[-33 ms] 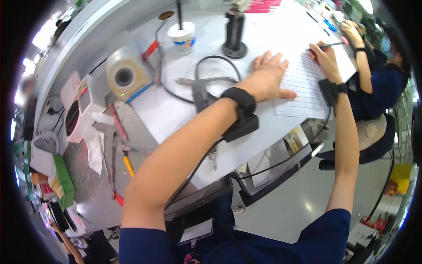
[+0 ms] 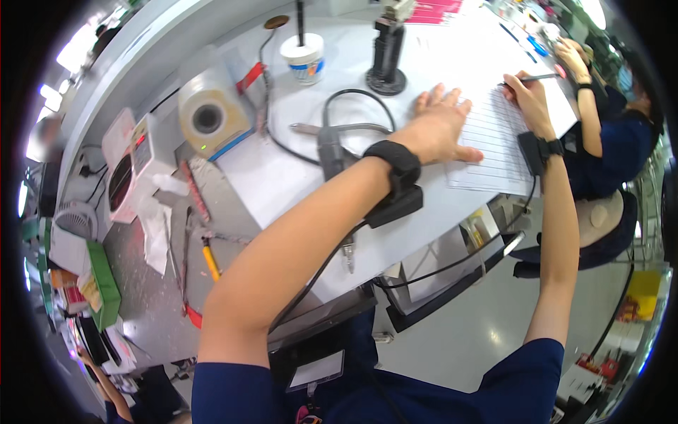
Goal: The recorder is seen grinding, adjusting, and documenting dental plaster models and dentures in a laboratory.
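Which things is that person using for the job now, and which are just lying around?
Seems in use:
pen, held in right fingers
lined sheet, left fingers at its edge

Probably just lying around:
white tub
yellow-handled tool
green box
black stand

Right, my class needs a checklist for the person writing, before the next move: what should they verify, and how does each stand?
1. Bare left hand touching the white lined paper sheet: ok.
2. Slim dark pen in the bare right hand: ok.
3. Pen tip touching paper: cannot tell, too small.
4. Sheet wholly on the flat white work surface: not ok, lower right corner overhangs.
5. Black stand with round base upright: ok.
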Tool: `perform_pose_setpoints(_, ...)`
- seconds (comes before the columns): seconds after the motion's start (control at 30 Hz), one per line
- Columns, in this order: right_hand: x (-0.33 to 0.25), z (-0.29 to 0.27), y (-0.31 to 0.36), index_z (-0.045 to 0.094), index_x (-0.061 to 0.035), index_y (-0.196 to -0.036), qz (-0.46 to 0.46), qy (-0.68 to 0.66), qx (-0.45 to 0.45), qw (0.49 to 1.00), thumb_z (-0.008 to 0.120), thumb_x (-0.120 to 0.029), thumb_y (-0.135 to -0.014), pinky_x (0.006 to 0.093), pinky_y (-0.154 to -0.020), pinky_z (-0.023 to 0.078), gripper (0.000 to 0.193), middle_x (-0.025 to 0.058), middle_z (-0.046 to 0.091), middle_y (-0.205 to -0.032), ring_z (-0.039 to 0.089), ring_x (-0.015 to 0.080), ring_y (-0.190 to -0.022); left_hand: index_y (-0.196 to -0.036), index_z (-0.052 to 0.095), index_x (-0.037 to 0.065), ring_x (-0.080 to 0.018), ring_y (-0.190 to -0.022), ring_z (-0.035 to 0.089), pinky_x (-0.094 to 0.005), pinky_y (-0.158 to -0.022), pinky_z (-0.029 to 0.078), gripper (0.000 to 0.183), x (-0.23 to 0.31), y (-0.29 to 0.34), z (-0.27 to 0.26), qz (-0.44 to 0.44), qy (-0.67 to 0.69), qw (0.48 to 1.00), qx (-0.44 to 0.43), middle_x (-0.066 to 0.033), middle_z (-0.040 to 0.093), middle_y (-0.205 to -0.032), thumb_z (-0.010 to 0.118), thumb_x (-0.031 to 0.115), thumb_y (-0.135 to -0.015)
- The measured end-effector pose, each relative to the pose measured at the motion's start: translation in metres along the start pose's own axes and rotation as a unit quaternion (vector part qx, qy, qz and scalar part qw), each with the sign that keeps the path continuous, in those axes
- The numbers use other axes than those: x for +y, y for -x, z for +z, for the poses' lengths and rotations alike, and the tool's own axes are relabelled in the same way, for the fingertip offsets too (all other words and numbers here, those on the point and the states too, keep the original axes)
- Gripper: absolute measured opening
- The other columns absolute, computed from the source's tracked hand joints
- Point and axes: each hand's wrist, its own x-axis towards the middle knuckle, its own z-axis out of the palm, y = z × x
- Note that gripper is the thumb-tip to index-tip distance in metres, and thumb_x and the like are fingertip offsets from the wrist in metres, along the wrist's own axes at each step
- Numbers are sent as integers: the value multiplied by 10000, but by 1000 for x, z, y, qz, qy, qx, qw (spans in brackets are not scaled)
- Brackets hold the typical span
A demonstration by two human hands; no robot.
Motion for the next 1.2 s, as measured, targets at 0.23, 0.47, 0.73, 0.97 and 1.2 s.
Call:
perform_pose_setpoints(0.23, 2, 5, -4, 581, -32, -790, 2, -16, -23, 1000, 621, -156, -879, 153, -532, 398, 157, 24, 605, -660, 529, 43, -559, -1388, 360, 4, -422, -1400, 114, -520, -1126, 102, 969, -4, 5, -5, -22, -8, 1000, -8, -256, 245, -1473, 706, 586, -695)
perform_pose_setpoints(0.47, 15, -22, 1, 588, -34, -797, 8, -24, -9, 1000, 631, -165, -878, 153, -539, 403, 160, 37, 629, -689, 540, 43, -571, -1379, 375, -1, -439, -1385, 159, -517, -1116, 142, 935, -3, 5, 1, 8, -26, 999, 23, -269, 271, -1457, 663, 606, -728)
perform_pose_setpoints(0.73, 5, -17, 5, 647, 13, -961, -33, -22, -63, 997, 684, -165, -854, 168, -706, 501, 211, 87, 681, -840, 640, 91, -753, -1395, 360, 17, -433, -1391, 139, -531, -1120, 108, 952, -3, 5, 1, -1, -22, 1000, 20, -250, 265, -1467, 707, 573, -705)
perform_pose_setpoints(0.97, 5, -16, 5, 678, -13, -956, -86, 16, -96, 991, 695, -178, -845, 174, -738, 494, 200, 76, 691, -883, 645, 100, -809, -1393, 361, 15, -435, -1388, 147, -545, -1112, 124, 962, -2, 4, 1, -2, -41, 999, 19, -255, 274, -1460, 707, 584, -698)
perform_pose_setpoints(1.2, 4, -15, 5, 697, -56, -954, -113, 102, -80, 985, 704, -234, -838, 180, -693, 470, 213, 40, 694, -873, 620, 85, -769, -1378, 374, -1, -450, -1375, 181, -534, -1108, 158, 994, -5, 3, 3, 9, -74, 997, 23, -279, 288, -1444, 639, 681, -707)
